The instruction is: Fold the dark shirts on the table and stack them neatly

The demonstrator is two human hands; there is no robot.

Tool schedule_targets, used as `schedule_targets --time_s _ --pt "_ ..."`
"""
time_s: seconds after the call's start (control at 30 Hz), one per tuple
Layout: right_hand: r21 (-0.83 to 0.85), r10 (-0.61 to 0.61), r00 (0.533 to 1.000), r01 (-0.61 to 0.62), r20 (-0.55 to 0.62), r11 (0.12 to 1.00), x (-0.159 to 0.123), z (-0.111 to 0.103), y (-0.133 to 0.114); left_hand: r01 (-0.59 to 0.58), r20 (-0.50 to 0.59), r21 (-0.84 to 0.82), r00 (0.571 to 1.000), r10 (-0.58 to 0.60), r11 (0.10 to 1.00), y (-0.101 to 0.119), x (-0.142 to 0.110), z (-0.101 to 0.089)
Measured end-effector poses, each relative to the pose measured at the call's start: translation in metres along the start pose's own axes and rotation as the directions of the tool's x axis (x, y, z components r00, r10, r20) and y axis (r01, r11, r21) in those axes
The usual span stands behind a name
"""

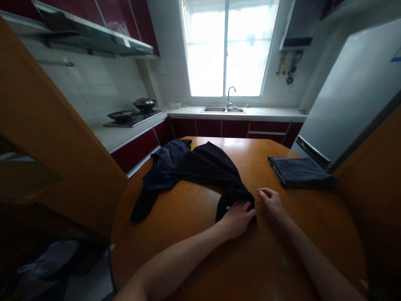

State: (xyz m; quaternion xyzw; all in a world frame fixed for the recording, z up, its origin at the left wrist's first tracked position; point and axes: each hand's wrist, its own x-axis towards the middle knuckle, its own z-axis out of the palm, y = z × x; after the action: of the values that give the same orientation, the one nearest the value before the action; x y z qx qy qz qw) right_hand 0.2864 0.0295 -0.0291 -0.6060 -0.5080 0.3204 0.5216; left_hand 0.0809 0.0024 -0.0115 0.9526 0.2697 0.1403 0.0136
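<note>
A black garment (213,163) lies spread in a bent shape across the wooden table (191,251), its near end bunched and showing a small white tag. My left hand (238,217) rests on that near end with fingers curled into the cloth, their tips partly hidden in it. Just right of the garment, apart from it, my right hand (272,202) hovers above the table, fingers bent in with thumb and fingertips close; nothing shows between them. Beside the black garment's left end lies a crumpled dark navy garment (172,161), with a black part hanging toward me.
A folded dark grey cloth (300,170) with a patterned edge sits on the table's right side, near the fridge (351,92). Behind are a counter with a sink (214,109), and a stove (138,119) with a pan and a lidded wok. A wooden panel (59,138) stands at left.
</note>
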Motion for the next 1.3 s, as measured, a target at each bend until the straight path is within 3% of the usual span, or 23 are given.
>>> schedule_targets --time_s 0.13,0.23,0.33,0.43,0.53,0.6,0.67,0.77,0.9,0.97,1.07,1.17,1.3 --pt "-0.053 -0.178 0.981 0.183 0.08 0.982 -0.017 0.02 -0.018 -0.061 -0.043 0.002 0.997 0.061 0.998 0.004 -0.004 0.005" --pt "-0.173 -0.335 0.936 0.35 0.11 0.921 -0.013 0.038 -0.047 -0.078 -0.069 -0.023 0.995 0.076 0.997 0.007 -0.006 0.009" --pt "-0.343 -0.407 0.858 0.502 0.314 0.794 0.004 0.065 -0.083 -0.061 -0.089 -0.043 0.994 0.057 0.997 0.01 -0.007 0.012" --pt "-0.467 -0.241 0.746 0.599 0.621 0.651 0.023 0.103 -0.112 -0.062 -0.111 -0.056 0.992 0.055 0.997 0.012 -0.011 0.01" --pt "-0.518 -0.008 0.664 0.592 0.748 0.618 0.039 0.141 -0.125 -0.08 -0.099 -0.077 0.992 0.072 0.994 0.013 -0.02 0.003" --pt "-0.534 0.036 0.672 0.554 0.74 0.639 0.051 0.158 -0.127 -0.098 -0.093 -0.095 0.992 0.089 0.991 0.014 -0.026 -0.002" --pt "-0.539 0.011 0.713 0.52 0.701 0.663 0.069 0.162 -0.128 -0.13 -0.104 -0.108 0.987 0.118 0.986 0.013 -0.03 -0.006" --pt "-0.556 -0.045 0.802 0.452 0.596 0.698 0.104 0.14 -0.129 -0.167 -0.158 -0.116 0.976 0.148 0.979 0.011 -0.03 -0.011" --pt "-0.653 -0.08 0.952 0.263 0.296 0.71 0.141 0.065 -0.116 -0.217 -0.276 -0.123 0.945 0.177 0.968 0.007 -0.026 -0.011" --pt "-0.706 -0.051 0.99 0.131 0.134 0.695 0.145 0.02 -0.1 -0.236 -0.335 -0.126 0.924 0.182 0.964 0.005 -0.026 -0.01" --pt "-0.739 0.005 1.0 -0.006 -0.004 0.674 0.132 -0.031 -0.071 -0.224 -0.415 -0.142 0.898 0.148 0.964 0.003 -0.024 -0.009" --pt "-0.734 -0.034 0.998 -0.01 -0.045 0.68 0.11 -0.051 -0.046 -0.15 -0.475 -0.177 0.878 0.049 0.973 -0.003 -0.019 -0.012" --pt "-0.693 -0.143 0.99 0.095 -0.013 0.715 0.073 -0.036 -0.029 0.13 -0.481 -0.247 0.844 -0.238 0.96 -0.029 -0.012 -0.019"
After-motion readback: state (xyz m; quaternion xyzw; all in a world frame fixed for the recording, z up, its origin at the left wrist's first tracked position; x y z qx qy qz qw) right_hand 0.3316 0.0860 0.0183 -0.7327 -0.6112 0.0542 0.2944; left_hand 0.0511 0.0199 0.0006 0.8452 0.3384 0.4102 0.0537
